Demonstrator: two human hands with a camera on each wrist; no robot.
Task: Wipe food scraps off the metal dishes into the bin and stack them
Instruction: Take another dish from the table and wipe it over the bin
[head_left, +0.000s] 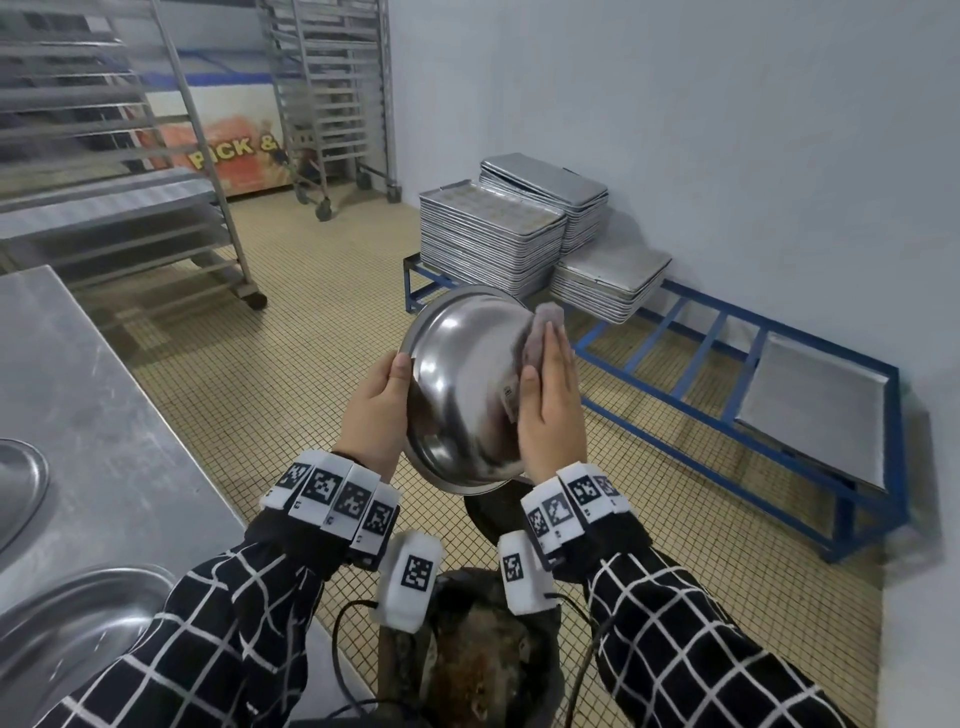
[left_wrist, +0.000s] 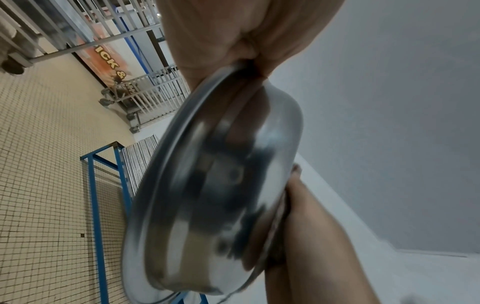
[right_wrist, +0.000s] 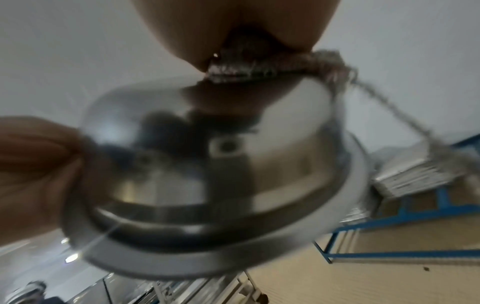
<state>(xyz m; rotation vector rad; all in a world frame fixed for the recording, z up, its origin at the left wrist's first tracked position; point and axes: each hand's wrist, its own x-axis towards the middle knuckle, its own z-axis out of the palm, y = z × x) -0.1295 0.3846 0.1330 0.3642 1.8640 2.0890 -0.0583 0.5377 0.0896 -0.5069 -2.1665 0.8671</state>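
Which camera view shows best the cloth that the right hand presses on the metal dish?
The head view: the cloth lies sharp under the right hand, flat against the dish. The right wrist view shows it blurred, close under the palm. The left wrist view shows hardly any of it.

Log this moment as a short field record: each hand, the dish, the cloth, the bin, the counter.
left hand: grips the rim of the metal dish, thumb on the edge
right hand: fingers straight, presses the cloth flat against the dish
metal dish: held in the air, tilted on edge, its outer underside toward the camera
cloth: grey, between palm and dish, its top sticking out above the fingertips
bin: dark, below the hands, brown scraps inside
counter: steel, to the left, with other metal dishes on it
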